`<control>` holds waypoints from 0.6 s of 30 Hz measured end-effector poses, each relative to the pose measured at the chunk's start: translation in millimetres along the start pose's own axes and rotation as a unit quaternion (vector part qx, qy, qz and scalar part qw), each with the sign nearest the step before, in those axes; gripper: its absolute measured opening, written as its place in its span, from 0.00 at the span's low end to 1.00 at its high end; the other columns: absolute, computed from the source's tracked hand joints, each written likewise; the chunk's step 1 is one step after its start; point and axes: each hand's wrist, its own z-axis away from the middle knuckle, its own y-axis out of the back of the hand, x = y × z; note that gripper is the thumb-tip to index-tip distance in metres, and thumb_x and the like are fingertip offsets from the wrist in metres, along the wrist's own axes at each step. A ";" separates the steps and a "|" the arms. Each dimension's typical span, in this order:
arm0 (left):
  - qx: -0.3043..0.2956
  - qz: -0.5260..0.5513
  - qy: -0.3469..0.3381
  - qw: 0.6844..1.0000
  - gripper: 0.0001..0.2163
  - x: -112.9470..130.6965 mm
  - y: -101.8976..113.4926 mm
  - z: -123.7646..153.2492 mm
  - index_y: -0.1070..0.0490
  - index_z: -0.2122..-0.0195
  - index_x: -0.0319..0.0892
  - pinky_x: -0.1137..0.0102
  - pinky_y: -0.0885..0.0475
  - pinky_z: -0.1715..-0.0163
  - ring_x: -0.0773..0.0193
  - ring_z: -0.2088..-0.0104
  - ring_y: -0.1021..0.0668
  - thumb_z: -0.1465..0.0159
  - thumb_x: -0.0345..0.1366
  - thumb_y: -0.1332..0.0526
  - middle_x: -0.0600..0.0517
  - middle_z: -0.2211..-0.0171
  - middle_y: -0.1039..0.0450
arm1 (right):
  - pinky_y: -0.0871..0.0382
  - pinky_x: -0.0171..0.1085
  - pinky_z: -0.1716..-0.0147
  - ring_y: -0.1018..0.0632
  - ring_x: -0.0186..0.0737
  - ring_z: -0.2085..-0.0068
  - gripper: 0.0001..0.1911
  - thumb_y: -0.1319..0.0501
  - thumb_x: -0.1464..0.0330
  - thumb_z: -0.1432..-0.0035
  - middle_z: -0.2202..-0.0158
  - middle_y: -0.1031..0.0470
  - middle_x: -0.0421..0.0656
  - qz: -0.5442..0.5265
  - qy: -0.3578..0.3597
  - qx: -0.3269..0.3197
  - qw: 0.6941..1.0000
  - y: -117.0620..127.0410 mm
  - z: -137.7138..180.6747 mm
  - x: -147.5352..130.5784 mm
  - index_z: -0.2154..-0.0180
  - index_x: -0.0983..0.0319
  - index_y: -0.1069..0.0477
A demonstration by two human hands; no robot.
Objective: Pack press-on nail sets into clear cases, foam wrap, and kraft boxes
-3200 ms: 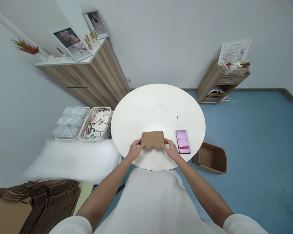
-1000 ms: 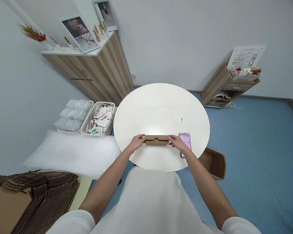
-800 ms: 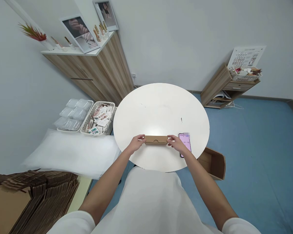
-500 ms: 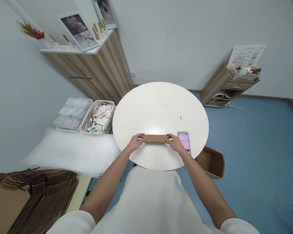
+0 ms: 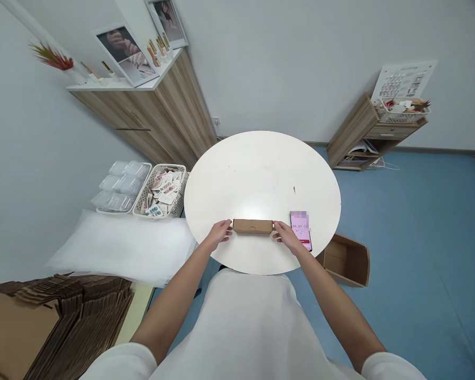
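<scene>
A small, long brown cardboard box lies closed on the white round table, with a half-round tab mark on its front side. My left hand is at the box's left end, fingers apart, the tips next to that end or just touching it. At the opposite end is my right hand, its fingers likewise spread and a fingertip close against the box. Whether either fingertip presses on the cardboard I cannot tell. Just right of my right hand, a phone with a timer on its pink screen lies on the table.
Left of the table stand a white basket of printed cards, clear plastic packs, white sheets and stacked flat cardboard. An open cardboard box sits on the floor at right. Wooden cabinets stand by the wall.
My fingers have drawn outward from the small box's end corners and spread. The box stays in about the same place. The view has shifted slightly.
</scene>
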 end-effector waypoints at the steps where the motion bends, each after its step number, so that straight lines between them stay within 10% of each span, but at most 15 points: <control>1: 0.003 0.004 0.015 1.000 0.24 0.8 0.8 -1.3 0.33 0.58 0.41 0.68 0.30 0.68 0.65 0.67 0.26 0.47 0.55 0.46 0.44 0.58 0.32 | 0.33 0.33 0.70 0.26 0.34 0.67 0.25 0.54 0.51 0.46 0.54 0.33 0.45 -0.005 -0.009 0.002 1.000 0.6 -0.7 0.5 0.53 0.57 0.37; 10: -0.012 0.020 0.097 0.995 0.27 4.8 -2.9 -16.0 0.31 0.66 0.39 0.68 0.30 0.71 0.66 0.74 0.27 0.54 0.59 0.42 0.47 0.69 0.29 | 0.36 0.33 0.77 0.28 0.33 0.74 0.30 0.50 0.44 0.53 0.63 0.29 0.47 -0.051 -0.113 0.035 0.992 -1.8 -19.5 4.5 0.64 0.63 0.32; 18: -0.038 0.077 0.072 0.994 0.19 1.4 -4.0 -12.8 0.30 0.66 0.39 0.70 0.30 0.69 0.64 0.70 0.25 0.52 0.50 0.39 0.46 0.66 0.28 | 0.36 0.34 0.73 0.26 0.36 0.68 0.24 0.45 0.49 0.54 0.60 0.29 0.46 -0.092 -0.070 0.006 0.993 -3.5 -16.6 1.3 0.65 0.61 0.31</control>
